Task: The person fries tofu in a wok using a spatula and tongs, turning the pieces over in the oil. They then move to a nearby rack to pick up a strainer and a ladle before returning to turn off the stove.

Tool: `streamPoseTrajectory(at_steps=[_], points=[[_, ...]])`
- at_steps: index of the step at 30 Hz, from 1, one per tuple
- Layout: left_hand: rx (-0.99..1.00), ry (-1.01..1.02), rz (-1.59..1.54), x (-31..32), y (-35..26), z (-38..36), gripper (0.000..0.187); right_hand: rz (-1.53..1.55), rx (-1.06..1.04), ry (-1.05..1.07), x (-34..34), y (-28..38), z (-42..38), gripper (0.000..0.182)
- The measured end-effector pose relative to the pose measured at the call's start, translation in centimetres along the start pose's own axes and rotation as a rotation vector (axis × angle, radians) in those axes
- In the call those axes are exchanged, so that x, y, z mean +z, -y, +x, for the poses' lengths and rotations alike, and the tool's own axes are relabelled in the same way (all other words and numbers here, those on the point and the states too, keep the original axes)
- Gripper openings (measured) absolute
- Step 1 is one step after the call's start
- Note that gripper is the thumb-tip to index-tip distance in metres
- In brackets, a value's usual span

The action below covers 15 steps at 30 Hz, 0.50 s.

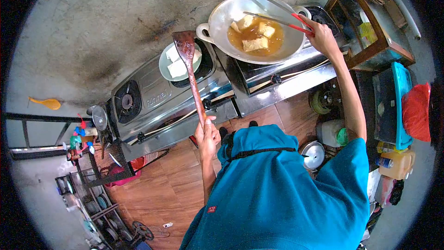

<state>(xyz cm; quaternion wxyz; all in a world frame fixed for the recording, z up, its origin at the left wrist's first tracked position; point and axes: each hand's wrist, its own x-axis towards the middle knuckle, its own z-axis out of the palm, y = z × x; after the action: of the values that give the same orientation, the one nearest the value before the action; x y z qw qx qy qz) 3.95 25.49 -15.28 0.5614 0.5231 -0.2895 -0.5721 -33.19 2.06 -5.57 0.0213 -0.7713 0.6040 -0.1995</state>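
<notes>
My left hand (pixel 207 137) is closed round the lower handle of a dark wooden spatula (pixel 188 55), whose flat blade points up beside a pale plate (pixel 164 68) of white blocks (pixel 177 68). My right hand (pixel 322 37) grips the red handles of metal tongs (pixel 273 20). The tongs reach over a large two-handled wok (pixel 221 25), their tips apart above the food. Several yellowish fried pieces (pixel 255 44) sit in brown bubbling oil (pixel 274 46) in the wok. Nothing shows between the tong tips.
The steel stove (pixel 155 88) has a bare burner (pixel 127 101) at the left. A wooden glass-fronted cabinet (pixel 384 48) stands at the right, above a blue-lidded container (pixel 401 104) and red bag (pixel 416 111). A metal pot (pixel 313 155) sits below; a rack (pixel 99 215) stands lower left.
</notes>
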Motion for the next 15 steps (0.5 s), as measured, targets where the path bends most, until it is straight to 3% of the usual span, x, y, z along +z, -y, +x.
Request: streamPoseTrajectory(at_steps=[6, 15], points=[[-0.003, 0.029, 0.013, 0.4, -0.1, 0.7, 0.027, -0.003, -0.102, -0.069, 1.7, -1.1, 0.7, 0.064], [0.012, 0.056, 0.033, 0.8, -0.4, 1.0, 0.025, -0.045, -0.042, 0.031, 0.8, 0.9, 0.8, 0.053]])
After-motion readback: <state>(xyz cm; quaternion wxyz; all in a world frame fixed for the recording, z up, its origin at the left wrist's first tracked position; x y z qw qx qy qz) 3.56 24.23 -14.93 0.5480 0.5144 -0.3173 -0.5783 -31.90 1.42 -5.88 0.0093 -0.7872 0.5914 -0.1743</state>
